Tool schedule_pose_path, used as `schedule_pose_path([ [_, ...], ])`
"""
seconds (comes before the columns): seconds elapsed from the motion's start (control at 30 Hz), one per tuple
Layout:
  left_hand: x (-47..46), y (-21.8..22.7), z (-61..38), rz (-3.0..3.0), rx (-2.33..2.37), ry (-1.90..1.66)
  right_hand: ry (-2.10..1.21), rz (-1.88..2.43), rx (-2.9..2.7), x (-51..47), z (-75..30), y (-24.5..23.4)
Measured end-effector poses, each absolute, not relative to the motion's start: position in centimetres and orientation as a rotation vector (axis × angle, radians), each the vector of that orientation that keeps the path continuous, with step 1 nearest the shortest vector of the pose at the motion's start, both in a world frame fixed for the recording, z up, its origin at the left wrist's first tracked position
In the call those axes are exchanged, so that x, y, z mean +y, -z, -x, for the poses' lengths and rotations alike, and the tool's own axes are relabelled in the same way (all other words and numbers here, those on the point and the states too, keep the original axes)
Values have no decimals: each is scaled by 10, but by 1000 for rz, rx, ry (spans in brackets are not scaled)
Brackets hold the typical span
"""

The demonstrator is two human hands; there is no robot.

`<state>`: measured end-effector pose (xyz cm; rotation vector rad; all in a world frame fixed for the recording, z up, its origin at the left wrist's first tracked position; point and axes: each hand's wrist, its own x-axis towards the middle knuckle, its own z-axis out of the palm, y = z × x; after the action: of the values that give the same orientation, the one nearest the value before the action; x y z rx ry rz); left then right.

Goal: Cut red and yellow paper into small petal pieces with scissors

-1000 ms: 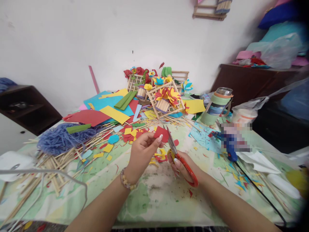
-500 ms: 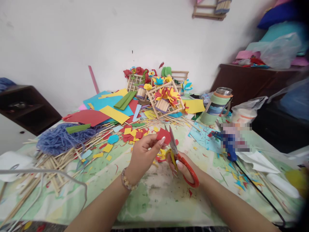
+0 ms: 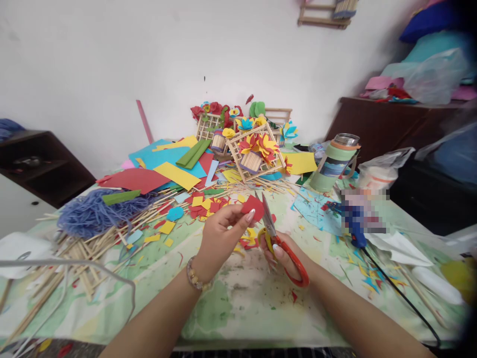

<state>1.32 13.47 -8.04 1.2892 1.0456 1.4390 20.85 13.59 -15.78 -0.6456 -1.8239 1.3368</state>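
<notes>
Between the thumb and fingers of my left hand (image 3: 223,236) is a small piece of red paper (image 3: 253,206), held up above the table. My right hand (image 3: 283,253) grips a pair of scissors (image 3: 269,219) with one orange-red and one yellow handle. Their blades point up and away from me, parted a little, close to the right edge of the red paper. Whether a blade touches the paper I cannot tell. Below and behind the hands lie loose red and yellow paper cuttings (image 3: 208,205).
Stick frames with paper flowers (image 3: 257,149) stand at the back beside coloured sheets (image 3: 177,176). Blue yarn (image 3: 102,214) and wooden sticks (image 3: 126,226) lie left. On the right are a green bottle (image 3: 331,164), a blue glue gun (image 3: 356,226) with a black cord, and paper scraps.
Hardly anything differs. The scissors and my right hand have shifted very slightly right; my left hand still holds the red paper in nearly the same place.
</notes>
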Motion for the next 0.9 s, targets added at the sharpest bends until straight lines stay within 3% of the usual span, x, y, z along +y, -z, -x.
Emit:
schedule_pose_path([
  [0.9,140,79,-6,-1275,1030,-1516,-1264,712,-1837,136,-207,151],
])
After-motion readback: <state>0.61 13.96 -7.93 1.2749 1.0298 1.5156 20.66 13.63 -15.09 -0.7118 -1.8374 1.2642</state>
